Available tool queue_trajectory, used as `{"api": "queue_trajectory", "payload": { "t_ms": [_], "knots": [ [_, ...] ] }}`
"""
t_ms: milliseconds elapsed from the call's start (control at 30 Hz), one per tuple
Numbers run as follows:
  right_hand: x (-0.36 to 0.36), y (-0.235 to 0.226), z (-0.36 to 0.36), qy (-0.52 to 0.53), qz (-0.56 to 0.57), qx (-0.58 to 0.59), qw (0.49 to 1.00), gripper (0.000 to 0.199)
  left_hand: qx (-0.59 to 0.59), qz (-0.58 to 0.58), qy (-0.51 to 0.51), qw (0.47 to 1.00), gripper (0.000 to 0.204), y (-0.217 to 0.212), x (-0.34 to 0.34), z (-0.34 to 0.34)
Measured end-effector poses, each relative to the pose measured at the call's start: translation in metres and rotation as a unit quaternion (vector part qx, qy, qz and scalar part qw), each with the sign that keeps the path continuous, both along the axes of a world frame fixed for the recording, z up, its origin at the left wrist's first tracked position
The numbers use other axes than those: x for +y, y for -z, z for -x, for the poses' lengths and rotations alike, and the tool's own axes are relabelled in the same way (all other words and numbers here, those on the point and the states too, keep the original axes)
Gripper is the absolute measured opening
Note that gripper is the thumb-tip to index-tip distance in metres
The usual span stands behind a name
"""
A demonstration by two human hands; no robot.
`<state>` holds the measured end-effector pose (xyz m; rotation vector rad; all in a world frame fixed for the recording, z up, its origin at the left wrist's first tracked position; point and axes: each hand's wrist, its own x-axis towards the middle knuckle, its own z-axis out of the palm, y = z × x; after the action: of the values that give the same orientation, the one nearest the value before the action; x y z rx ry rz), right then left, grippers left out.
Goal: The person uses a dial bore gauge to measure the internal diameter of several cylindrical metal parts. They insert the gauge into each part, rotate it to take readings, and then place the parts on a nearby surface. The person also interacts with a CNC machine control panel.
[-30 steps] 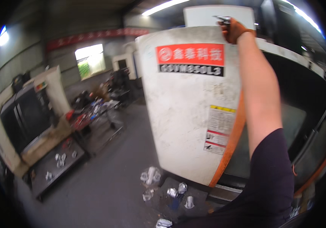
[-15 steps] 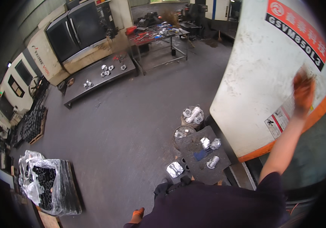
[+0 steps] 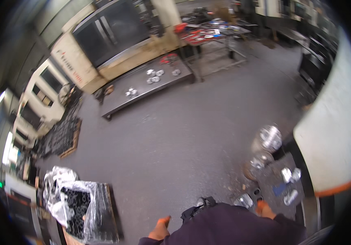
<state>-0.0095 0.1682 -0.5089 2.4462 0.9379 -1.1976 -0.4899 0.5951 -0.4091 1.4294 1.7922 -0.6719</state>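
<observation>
My left hand (image 3: 164,221), orange over the fingers, hangs low beside my dark shirt. Its fingers are too small and blurred to read, and nothing shows in it. Close to my right side is my right hand (image 3: 261,208), also orange and smeared by motion. The nearest thing to it is a flat silver metal part (image 3: 244,201); whether they touch I cannot tell. Farther right, several machined metal parts (image 3: 290,197) and a blue cloth (image 3: 279,190) lie on a dark low table (image 3: 270,176).
Round containers of metal parts (image 3: 270,138) stand beyond the table. A white machine (image 3: 326,143) rises on the right. Plastic-wrapped black rings (image 3: 98,212) sit on a pallet at left. Across the floor is a low metal bench (image 3: 138,94) with several parts; a cluttered table (image 3: 208,36) stands behind.
My right hand has come down from the white machine's panel to my side. The view has turned left, so the machine and low table sit farther right. My left hand stays low.
</observation>
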Motion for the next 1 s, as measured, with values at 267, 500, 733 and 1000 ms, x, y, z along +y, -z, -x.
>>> {"api": "queue_trajectory", "payload": {
  "t_ms": [267,500,733,1000],
  "knots": [
    [0.103,-0.042,-0.024,-0.09,0.009,0.082,0.993,0.026,-0.803,-0.032,-0.292,0.518,0.086,-0.219,0.303,-0.285],
    [0.373,-0.065,-0.181,0.196,-0.333,0.005,0.922,0.026,-0.899,0.086,-0.297,0.31,0.086,-0.328,0.393,-0.441],
    [0.718,-0.29,-0.261,0.117,-0.68,0.089,0.718,0.044,-0.868,0.093,-0.314,0.374,0.081,-0.319,0.481,-0.583],
    [0.918,-0.314,-0.469,-0.119,-0.699,-0.081,0.7,0.046,-0.867,0.162,-0.262,0.392,0.086,-0.318,0.564,-0.737]
  ]
}}
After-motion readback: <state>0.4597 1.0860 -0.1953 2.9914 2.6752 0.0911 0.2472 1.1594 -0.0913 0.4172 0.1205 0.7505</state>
